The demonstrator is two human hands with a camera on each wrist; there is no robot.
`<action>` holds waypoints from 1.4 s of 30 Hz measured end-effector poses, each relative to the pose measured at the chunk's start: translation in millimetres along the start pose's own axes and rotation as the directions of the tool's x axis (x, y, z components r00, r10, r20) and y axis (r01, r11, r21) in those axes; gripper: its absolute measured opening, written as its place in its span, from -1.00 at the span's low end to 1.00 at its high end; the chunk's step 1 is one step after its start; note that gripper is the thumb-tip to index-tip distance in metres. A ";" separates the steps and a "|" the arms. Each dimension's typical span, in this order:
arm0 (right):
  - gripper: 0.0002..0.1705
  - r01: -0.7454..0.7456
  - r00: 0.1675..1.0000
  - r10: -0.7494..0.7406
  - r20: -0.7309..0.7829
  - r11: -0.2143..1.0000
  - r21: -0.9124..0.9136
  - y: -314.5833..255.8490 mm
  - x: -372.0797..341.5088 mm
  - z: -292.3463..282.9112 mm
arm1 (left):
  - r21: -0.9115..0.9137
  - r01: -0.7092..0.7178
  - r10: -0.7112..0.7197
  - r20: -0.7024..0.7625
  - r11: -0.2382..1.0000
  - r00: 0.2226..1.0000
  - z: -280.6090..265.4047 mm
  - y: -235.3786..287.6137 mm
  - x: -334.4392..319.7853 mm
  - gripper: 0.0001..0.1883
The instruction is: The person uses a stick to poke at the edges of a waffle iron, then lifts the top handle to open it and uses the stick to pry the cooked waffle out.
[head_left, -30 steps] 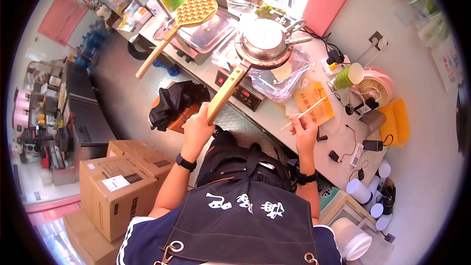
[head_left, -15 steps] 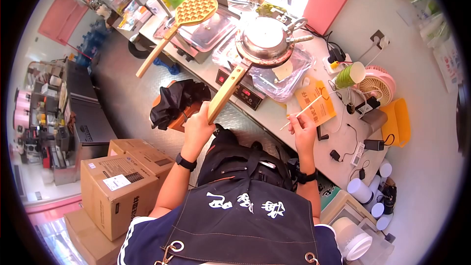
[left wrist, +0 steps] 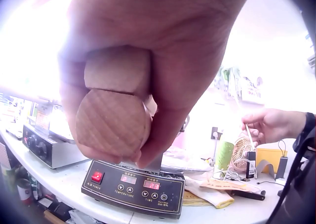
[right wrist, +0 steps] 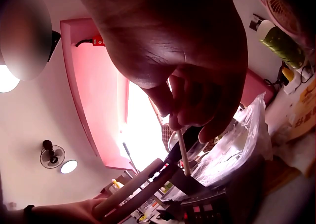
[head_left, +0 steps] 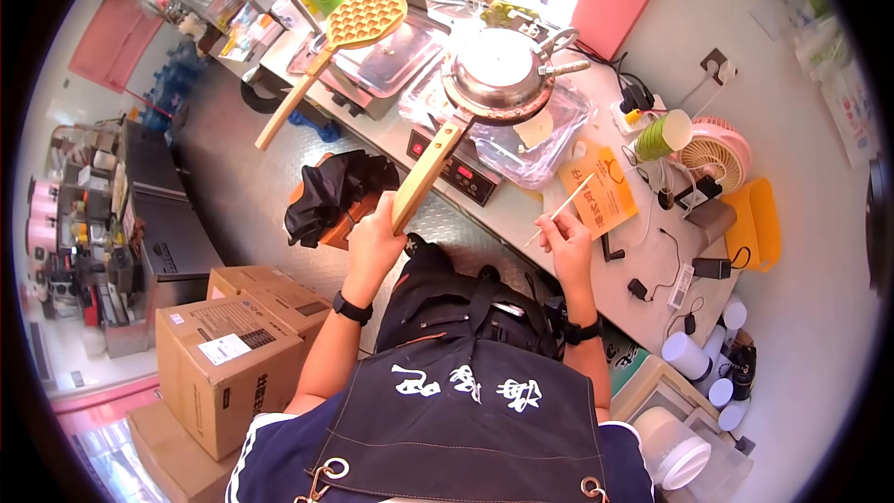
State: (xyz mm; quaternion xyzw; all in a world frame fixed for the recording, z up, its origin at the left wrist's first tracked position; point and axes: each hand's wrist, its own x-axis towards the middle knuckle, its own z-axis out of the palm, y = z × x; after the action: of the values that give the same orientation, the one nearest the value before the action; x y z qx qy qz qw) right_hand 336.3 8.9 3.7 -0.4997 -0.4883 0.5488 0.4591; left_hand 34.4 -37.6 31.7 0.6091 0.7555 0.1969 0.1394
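Observation:
A round metal waffle iron (head_left: 498, 79), closed, sits on its heater at the counter's edge. Its paired wooden handles (head_left: 430, 172) point toward me, pressed together. My left hand (head_left: 375, 237) grips their ends; in the left wrist view the fingers wrap around both handles (left wrist: 113, 120). Over the counter's front edge, my right hand (head_left: 570, 240) pinches a thin wooden stick (head_left: 575, 195) between thumb and fingertips. The right wrist view has the stick (right wrist: 183, 152) jutting out below the fingertips. The heater's control panel (left wrist: 133, 189) shows lit red digits.
Left of the iron, an open honeycomb waffle mould (head_left: 370, 19) extends its handle over the edge. Plastic-wrapped food (head_left: 535, 144), an orange paper bag (head_left: 601, 194), green cups (head_left: 663, 138), a pink fan (head_left: 712, 156) and cables are at right. Cardboard boxes (head_left: 233, 363) stand on the left.
My right hand has shifted slightly toward the left, and the stick now slants more steeply. The left hand keeps its hold on the handles, and the waffle iron stays closed.

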 end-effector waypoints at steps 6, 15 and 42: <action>-0.81 -0.007 1.000 0.007 0.001 0.999 -0.033 -3.7 -1.2 2.9 | -0.066 0.057 -0.051 0.097 0.996 0.994 -5.3 -0.4 3.2 -0.43; -0.80 -0.007 1.000 0.008 0.018 0.997 -0.071 -3.5 -1.7 6.1 | -0.302 -0.052 0.101 0.150 0.952 0.984 -20.4 -11.9 14.7 -0.43; -0.73 0.207 0.975 -0.215 0.056 0.971 0.121 -20.8 62.7 56.7 | -0.412 0.186 -0.033 0.351 0.892 0.936 -29.6 -5.5 19.2 -0.46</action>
State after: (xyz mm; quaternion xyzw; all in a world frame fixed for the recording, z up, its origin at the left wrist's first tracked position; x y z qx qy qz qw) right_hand 275.2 68.9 19.4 -0.3987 -0.5218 0.5409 0.5255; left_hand 12.1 -23.6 55.8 0.5422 0.6902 0.2473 0.4105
